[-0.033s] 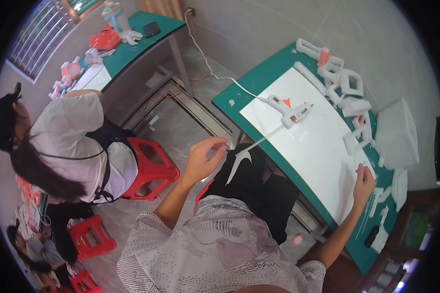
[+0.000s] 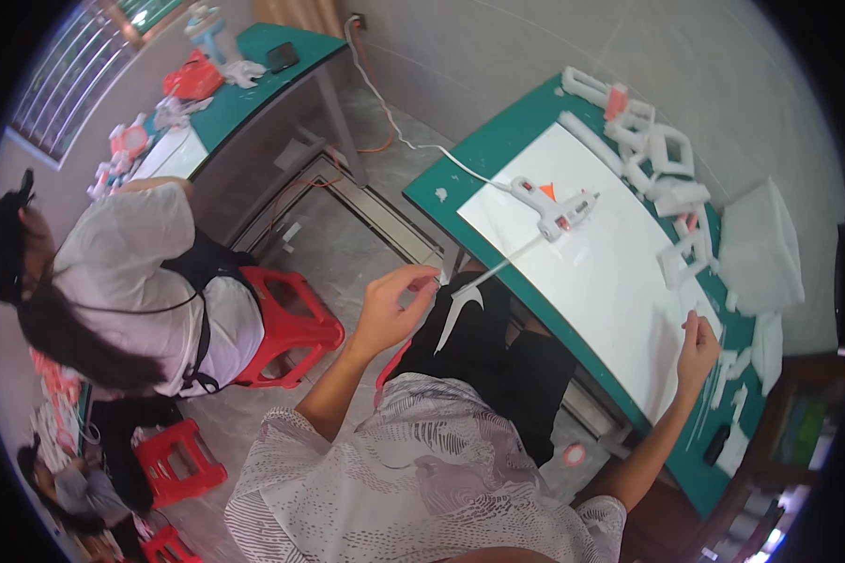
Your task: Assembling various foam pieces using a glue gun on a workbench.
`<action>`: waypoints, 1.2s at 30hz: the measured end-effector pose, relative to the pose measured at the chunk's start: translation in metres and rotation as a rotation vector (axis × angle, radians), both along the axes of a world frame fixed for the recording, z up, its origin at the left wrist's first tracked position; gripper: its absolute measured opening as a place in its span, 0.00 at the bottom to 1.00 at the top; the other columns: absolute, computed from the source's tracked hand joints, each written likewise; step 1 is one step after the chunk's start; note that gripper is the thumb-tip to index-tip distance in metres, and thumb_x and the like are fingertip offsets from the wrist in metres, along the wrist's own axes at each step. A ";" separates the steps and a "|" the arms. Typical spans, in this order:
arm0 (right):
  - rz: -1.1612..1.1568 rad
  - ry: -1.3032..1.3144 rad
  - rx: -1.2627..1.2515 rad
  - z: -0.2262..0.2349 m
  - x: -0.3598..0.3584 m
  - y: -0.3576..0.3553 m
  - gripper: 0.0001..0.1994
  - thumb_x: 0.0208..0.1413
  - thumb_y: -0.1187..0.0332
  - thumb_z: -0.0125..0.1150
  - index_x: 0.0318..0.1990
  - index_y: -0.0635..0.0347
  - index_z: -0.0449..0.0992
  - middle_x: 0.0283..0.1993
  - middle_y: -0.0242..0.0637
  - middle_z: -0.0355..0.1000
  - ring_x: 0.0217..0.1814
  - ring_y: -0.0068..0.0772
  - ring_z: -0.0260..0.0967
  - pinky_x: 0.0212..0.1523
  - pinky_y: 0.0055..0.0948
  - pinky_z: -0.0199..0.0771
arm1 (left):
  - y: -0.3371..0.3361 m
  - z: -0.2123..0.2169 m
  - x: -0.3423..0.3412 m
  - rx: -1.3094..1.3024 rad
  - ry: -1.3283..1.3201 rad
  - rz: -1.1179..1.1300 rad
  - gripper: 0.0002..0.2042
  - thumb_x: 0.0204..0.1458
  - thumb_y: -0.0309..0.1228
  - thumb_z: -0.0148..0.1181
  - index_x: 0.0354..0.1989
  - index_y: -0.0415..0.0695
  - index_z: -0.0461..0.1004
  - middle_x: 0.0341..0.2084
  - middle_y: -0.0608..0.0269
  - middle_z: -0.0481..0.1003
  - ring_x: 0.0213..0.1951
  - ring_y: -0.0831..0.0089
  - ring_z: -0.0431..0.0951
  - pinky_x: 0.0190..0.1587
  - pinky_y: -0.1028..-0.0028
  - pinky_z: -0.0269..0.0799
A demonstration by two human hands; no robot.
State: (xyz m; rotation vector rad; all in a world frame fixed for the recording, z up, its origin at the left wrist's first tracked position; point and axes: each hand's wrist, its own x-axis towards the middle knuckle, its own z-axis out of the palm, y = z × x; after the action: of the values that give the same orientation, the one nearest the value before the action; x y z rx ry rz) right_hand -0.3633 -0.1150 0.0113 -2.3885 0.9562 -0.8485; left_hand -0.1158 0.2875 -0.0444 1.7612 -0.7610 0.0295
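Observation:
My left hand (image 2: 397, 305) is raised over my lap, left of the table edge. Its fingers are curled, with thumb and fingertips close together; anything held there is too small to make out. Over the right side of a white board (image 2: 582, 310), my right hand (image 2: 698, 349) is closed in a pinch, and what it may hold cannot be told. A white glue gun (image 2: 554, 211) lies on the board between my hands, nozzle pointing away to the right. From its back end a long translucent glue stick (image 2: 505, 265) reaches past the table edge toward my left hand.
White foam frames (image 2: 671, 150) and a large foam block (image 2: 763, 246) line the far right of the green table (image 2: 498, 150). The gun's white cord (image 2: 451, 158) runs to a wall socket. At left, a co-worker (image 2: 127, 272) sits on a red stool (image 2: 296, 328) beside another green table (image 2: 253, 98).
The whole view has shifted slightly. Both hands keep nearly the same poses, and the glue gun lies in the same place on the board.

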 end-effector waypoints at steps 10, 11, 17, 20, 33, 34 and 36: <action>0.375 -1.301 1.326 -0.008 -0.009 0.148 0.29 0.65 0.43 0.39 0.52 0.64 0.66 0.24 0.30 0.60 0.21 0.22 0.54 0.20 0.25 0.56 | -0.059 0.018 -0.024 -0.676 0.738 -1.067 0.24 0.59 0.42 0.52 0.57 0.39 0.58 0.43 0.40 0.74 0.41 0.51 0.78 0.39 0.60 0.73; 0.340 -1.247 1.269 -0.017 -0.009 0.160 0.27 0.67 0.47 0.38 0.50 0.68 0.67 0.15 0.25 0.54 0.14 0.18 0.50 0.14 0.22 0.52 | -0.072 0.024 -0.033 -0.702 0.753 -1.140 0.25 0.60 0.43 0.52 0.57 0.39 0.57 0.43 0.39 0.74 0.42 0.51 0.77 0.38 0.62 0.73; 0.214 -1.375 1.275 -0.055 -0.026 0.222 0.29 0.69 0.45 0.31 0.32 0.63 0.69 0.11 0.18 0.42 0.10 0.14 0.38 0.12 0.17 0.41 | -0.118 0.038 -0.107 -0.534 0.820 -1.575 0.24 0.60 0.43 0.52 0.56 0.37 0.59 0.45 0.38 0.73 0.43 0.50 0.78 0.40 0.64 0.72; -0.012 -1.466 1.181 -0.060 -0.047 0.244 0.26 0.69 0.48 0.35 0.32 0.62 0.69 0.12 0.17 0.43 0.12 0.13 0.38 0.13 0.17 0.41 | -0.134 0.040 -0.141 -0.460 0.713 -1.653 0.23 0.61 0.42 0.51 0.55 0.37 0.59 0.44 0.38 0.74 0.42 0.50 0.78 0.39 0.65 0.72; 0.115 -1.789 0.594 -0.095 -0.119 0.294 0.42 0.57 0.30 0.39 0.73 0.44 0.44 0.73 0.36 0.48 0.67 0.35 0.57 0.62 0.41 0.61 | -0.131 0.031 -0.294 -0.149 -0.630 -2.059 0.27 0.56 0.42 0.51 0.63 0.45 0.63 0.66 0.53 0.58 0.67 0.46 0.53 0.64 0.45 0.45; 0.015 -1.807 0.557 -0.087 -0.125 0.308 0.42 0.57 0.30 0.38 0.73 0.43 0.44 0.74 0.37 0.46 0.70 0.38 0.52 0.64 0.43 0.57 | -0.124 0.030 -0.303 -0.129 -0.670 -2.120 0.28 0.55 0.42 0.52 0.64 0.47 0.63 0.67 0.55 0.57 0.69 0.47 0.51 0.65 0.43 0.42; -0.086 -1.828 0.463 -0.090 -0.131 0.324 0.41 0.58 0.31 0.36 0.73 0.42 0.43 0.76 0.38 0.42 0.75 0.41 0.43 0.67 0.47 0.50 | -0.117 0.028 -0.314 -0.167 -0.698 -2.205 0.27 0.55 0.41 0.50 0.64 0.45 0.63 0.67 0.52 0.57 0.69 0.47 0.50 0.66 0.45 0.39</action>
State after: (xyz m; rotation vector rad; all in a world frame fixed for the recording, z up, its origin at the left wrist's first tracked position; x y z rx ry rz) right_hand -0.4942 0.2094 -0.0786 -0.4958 0.2991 -1.8756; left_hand -0.4302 0.1702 -0.0163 -0.0667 -2.6340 -0.7445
